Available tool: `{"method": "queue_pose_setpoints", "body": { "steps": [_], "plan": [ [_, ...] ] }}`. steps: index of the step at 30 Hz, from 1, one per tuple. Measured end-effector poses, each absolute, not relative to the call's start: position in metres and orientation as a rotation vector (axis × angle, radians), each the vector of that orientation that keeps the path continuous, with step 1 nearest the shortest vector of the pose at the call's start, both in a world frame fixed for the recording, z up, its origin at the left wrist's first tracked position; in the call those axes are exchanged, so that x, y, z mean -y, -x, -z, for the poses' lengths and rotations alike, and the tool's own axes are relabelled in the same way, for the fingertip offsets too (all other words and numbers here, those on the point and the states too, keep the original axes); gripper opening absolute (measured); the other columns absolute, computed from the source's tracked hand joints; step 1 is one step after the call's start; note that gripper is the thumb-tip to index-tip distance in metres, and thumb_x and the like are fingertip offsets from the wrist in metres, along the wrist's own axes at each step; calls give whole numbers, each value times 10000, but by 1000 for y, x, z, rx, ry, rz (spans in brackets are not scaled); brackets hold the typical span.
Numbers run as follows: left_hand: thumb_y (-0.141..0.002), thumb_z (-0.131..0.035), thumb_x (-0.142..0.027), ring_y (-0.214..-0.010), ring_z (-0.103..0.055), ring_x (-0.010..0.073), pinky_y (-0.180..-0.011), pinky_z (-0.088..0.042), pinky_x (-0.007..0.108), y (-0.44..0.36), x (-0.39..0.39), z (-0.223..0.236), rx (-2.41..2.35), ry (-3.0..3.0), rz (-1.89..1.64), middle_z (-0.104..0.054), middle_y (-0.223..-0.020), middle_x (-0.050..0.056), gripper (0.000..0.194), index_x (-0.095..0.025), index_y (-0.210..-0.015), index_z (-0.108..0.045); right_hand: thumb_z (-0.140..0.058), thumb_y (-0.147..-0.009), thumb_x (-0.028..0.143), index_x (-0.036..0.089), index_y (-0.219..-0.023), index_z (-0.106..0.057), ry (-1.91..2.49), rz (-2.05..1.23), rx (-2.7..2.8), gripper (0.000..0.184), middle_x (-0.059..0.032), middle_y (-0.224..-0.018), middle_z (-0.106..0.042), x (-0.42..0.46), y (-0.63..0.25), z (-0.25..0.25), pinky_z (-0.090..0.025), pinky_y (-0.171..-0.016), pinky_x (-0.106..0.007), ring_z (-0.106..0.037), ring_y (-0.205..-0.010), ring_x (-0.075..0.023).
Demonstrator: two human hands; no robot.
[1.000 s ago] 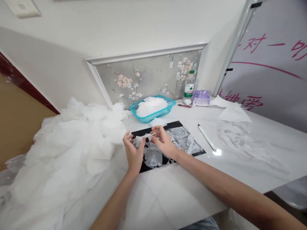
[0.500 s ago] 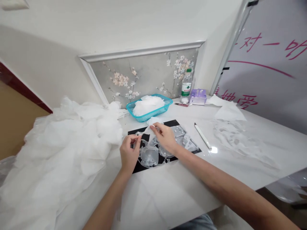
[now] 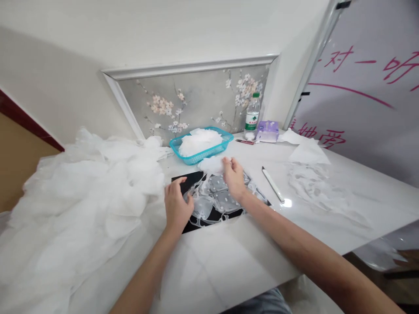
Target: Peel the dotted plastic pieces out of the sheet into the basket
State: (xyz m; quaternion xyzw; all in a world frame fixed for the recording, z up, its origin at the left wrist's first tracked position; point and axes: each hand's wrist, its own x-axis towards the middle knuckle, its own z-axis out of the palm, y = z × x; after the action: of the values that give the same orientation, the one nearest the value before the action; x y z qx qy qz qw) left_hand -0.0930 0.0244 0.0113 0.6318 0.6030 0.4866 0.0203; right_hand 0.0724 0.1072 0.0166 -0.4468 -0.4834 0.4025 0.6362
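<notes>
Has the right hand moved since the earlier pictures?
Yes: the right hand has moved forward over the black rectangular mat, toward the turquoise plastic mesh basket.

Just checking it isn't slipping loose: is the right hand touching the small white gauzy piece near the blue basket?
Touching. The head view shows the right hand with its fingertips pressed against the right edge of the small white gauzy piece.

Along the far edge of your desk (image 3: pixel 229 261), left to right: a teal basket (image 3: pixel 209 152), a water bottle (image 3: pixel 252 117) and a purple tissue box (image 3: pixel 267 131). Behind them, a floral wall panel (image 3: pixel 196 98); at right, a slim white tool (image 3: pixel 272 184) and a whiteboard (image 3: pixel 356 104) with pink writing.
</notes>
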Motion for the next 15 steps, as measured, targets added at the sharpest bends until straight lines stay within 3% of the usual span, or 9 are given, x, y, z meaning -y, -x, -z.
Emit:
{"method": "queue_pose_setpoints", "body": {
  "steps": [2, 3, 6, 9, 12, 15],
  "plan": [
    [-662, -491, -82, -1174, -464, 247, -1013, -340, 421, 89, -20, -15, -1675, -1980, -1463, -546, -1229, 96, 484, -193, -1131, -520, -421, -835, 549, 222, -716, -410, 909, -1071, 1229, 349, 72, -534, -346, -96, -64, -20, -276, -421, -226, -316, -430, -84],
    [-687, -460, -100, -1168, -478, 240, -1000, -356, 415, 88, -18, -16, -1560, -1887, -1436, -540, -1247, 94, 485, -194, -1161, -498, -412, -839, 556, 226, -727, -407, 859, -1143, 1281, 349, 75, -525, -352, -91, -60, -22, -272, -404, -226, -319, -400, -81],
    [-823, -389, -241, -938, -596, 202, -833, -459, 351, 85, -16, -20, -1405, -1555, -1371, -638, -1026, 72, 351, -183, -1155, -486, -358, -862, 556, 229, -767, -413, 772, -1280, 1387, 345, 68, -530, -411, -83, -55, -24, -310, -402, -232, -394, -377, -90],
    [-848, -456, -369, -786, -581, 167, -742, -444, 279, 82, -15, -23, -1537, -1558, -1374, -624, -788, 21, 229, -184, -917, -574, -377, -863, 500, 210, -714, -449, 899, -1120, 1497, 334, 42, -568, -449, -86, -58, -23, -349, -480, -241, -464, -481, -108],
    [-858, -461, -365, -749, -551, 146, -707, -419, 252, 81, -15, -24, -1598, -1691, -1383, -592, -759, 3, 207, -193, -791, -555, -457, -831, 455, 188, -688, -538, 1069, -875, 1658, 314, 19, -609, -507, -90, -63, -24, -361, -579, -250, -490, -615, -127],
    [-875, -435, -333, -714, -523, 132, -682, -398, 240, 82, -14, -23, -1601, -1806, -1373, -545, -725, -14, 198, -198, -758, -521, -538, -788, 475, 196, -859, -617, 959, -904, 1741, 298, 2, -791, -609, -88, -66, -30, -390, -681, -254, -533, -761, -141]
  ]
}}
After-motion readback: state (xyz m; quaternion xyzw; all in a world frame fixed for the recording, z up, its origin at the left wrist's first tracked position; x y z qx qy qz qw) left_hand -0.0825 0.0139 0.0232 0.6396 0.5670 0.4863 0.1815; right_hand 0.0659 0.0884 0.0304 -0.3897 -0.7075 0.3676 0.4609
